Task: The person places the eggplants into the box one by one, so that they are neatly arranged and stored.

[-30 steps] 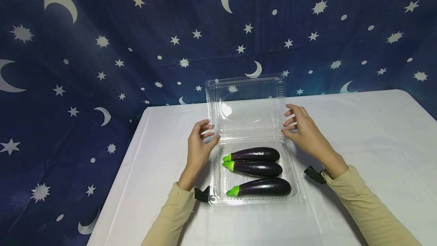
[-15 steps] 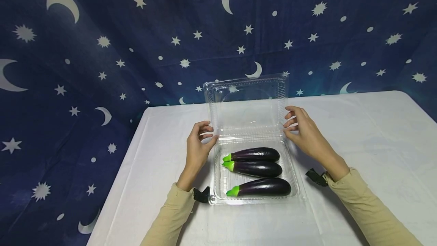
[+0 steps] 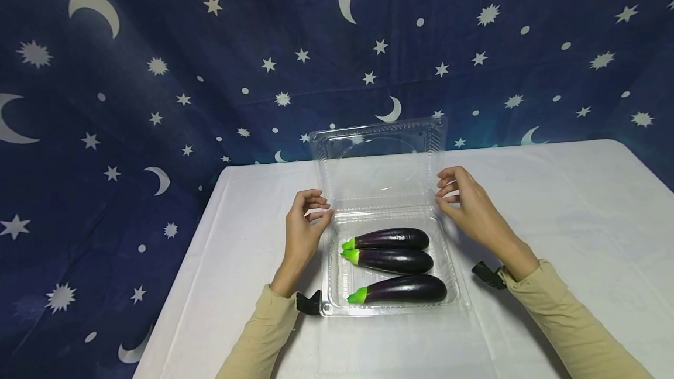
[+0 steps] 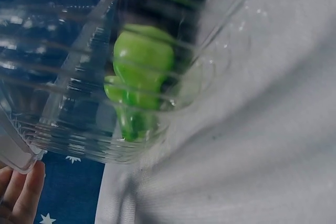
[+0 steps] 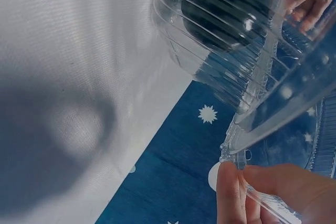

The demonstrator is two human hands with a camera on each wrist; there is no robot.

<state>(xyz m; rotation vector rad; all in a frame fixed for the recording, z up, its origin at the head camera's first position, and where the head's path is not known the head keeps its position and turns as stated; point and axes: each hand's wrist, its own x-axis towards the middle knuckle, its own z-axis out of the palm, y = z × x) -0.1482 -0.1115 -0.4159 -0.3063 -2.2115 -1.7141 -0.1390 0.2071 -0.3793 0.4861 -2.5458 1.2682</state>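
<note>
A clear plastic clamshell container (image 3: 329,285) stands on the white table with its lid (image 3: 376,171) raised at the far side. Three dark purple eggplants (image 3: 408,289) with green stem ends lie in its base, stems to the left. My left hand (image 3: 301,233) pinches the lid's left edge close to the hinge; its fingers (image 4: 29,195) show at the lid edge in the left wrist view. On the opposite side my right hand (image 3: 474,209) pinches the lid's right edge, thumb (image 5: 273,177) against fingers in the right wrist view.
A white cloth covers the table (image 3: 558,215). Behind it hangs a dark blue curtain (image 3: 295,28) with pale moons and stars. A black strap (image 3: 309,303) sits at the left wrist, another black strap (image 3: 488,275) at the right.
The lid's upper edge has tipped slightly toward me and looks wider. Both hands have shifted slightly with it, still at its sides. The eggplants keep their places in the base.
</note>
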